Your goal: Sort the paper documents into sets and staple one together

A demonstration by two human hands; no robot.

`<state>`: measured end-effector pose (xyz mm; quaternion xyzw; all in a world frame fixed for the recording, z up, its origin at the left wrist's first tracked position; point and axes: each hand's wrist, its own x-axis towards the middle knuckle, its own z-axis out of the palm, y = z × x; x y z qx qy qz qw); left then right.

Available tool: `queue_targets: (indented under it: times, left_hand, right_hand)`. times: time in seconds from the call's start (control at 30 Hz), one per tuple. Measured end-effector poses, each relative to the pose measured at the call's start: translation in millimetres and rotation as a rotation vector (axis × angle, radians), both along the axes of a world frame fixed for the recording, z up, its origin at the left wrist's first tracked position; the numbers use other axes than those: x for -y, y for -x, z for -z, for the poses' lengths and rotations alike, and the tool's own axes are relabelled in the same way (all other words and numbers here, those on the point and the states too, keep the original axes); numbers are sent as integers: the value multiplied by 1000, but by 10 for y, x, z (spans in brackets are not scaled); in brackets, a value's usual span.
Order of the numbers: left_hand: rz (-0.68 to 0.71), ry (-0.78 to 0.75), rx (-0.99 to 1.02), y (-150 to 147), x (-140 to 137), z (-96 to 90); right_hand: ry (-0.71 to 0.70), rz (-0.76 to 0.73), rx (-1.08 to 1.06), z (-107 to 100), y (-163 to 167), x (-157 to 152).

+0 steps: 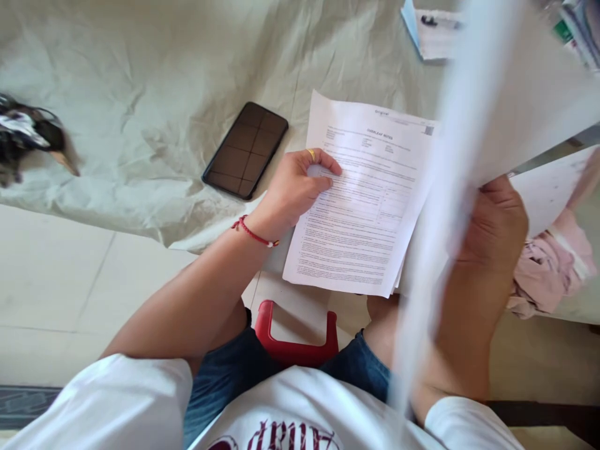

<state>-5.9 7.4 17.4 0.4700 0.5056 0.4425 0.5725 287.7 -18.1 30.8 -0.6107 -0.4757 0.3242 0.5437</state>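
My left hand (304, 181), with a ring and a red bracelet, pinches the left edge of the printed sheets (356, 225). The top page carries the heading "Overleaf Notes"; more page edges show beneath its lower right corner. My right hand (492, 225) grips a raised white sheet of paper (529, 94), whose near edge is smeared by motion and hides part of the printed page. The fingertips of that hand are partly hidden behind the paper. A dark smartphone (246, 150) lies face up just left of my left hand.
A creased pale cover (140, 75) spreads under these things. At its far left sits a blurred dark bundle (32, 137). Folded papers (435, 34) lie at the back, pink cloth (553, 269) at right. A red plastic stool (295, 350) shows between my legs.
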Motion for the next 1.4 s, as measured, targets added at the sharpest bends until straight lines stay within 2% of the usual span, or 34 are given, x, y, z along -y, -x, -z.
queue_targets:
  times: [0.1,0.2,0.37,0.5,0.7,0.97,1.27,1.4]
  left_hand:
    - [4,44,75,-32,-16,4]
    - [1,76,133,-38,-19,41]
    - [-24,77,114,12,-7,42]
    - [-33,72,122,47,-8,28]
    - [1,48,155,28,-30,63]
    - [-36,109,140,14,21,-3]
    - [3,85,122,51,34,52]
    - [2,78,162,61,2,122]
  right_hand:
    - [-94,57,-48,182,98,3]
    - [-81,103,-34,267,51,-5]
    - [-85,255,-224,223,-25,-83]
    - [-88,259,-280,181,60,-137]
    - [-149,212,-269,277,189,-240]
    - [-171,359,-253,284,184,-338]
    - [-163,213,-246,361,253,-313]
    - [-117,217,-220,383,238,-310]
